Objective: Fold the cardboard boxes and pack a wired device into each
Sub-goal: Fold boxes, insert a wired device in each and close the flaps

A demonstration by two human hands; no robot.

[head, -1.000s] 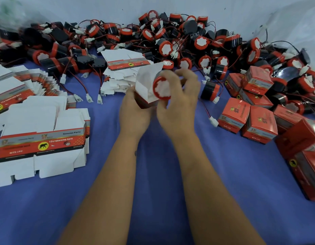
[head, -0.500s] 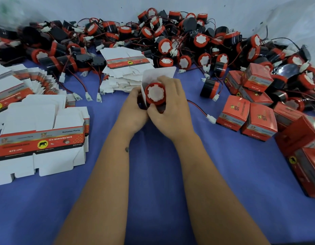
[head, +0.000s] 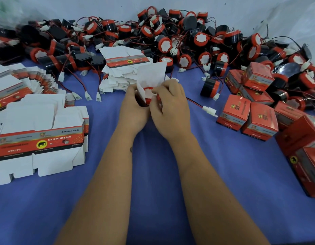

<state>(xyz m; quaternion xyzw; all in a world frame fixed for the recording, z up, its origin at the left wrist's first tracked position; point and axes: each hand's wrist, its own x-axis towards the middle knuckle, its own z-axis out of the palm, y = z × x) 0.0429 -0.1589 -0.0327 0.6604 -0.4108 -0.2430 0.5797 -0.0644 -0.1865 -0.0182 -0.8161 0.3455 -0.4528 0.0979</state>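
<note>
Two hands (head: pixel 153 106) clamped together on box (head: pixel 149 78), frame centre | device (head: pixel 149 93) rigid, gripped by body | wire (head: pixel 194 103) limp, snag-prone

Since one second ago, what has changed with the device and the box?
The device went from above the box down into its open mouth; only its red rim shows now. Both hands came lower, the right hand pressing it in, the left hand gripping the box. Its wire trails outside. The piles stayed.
</note>
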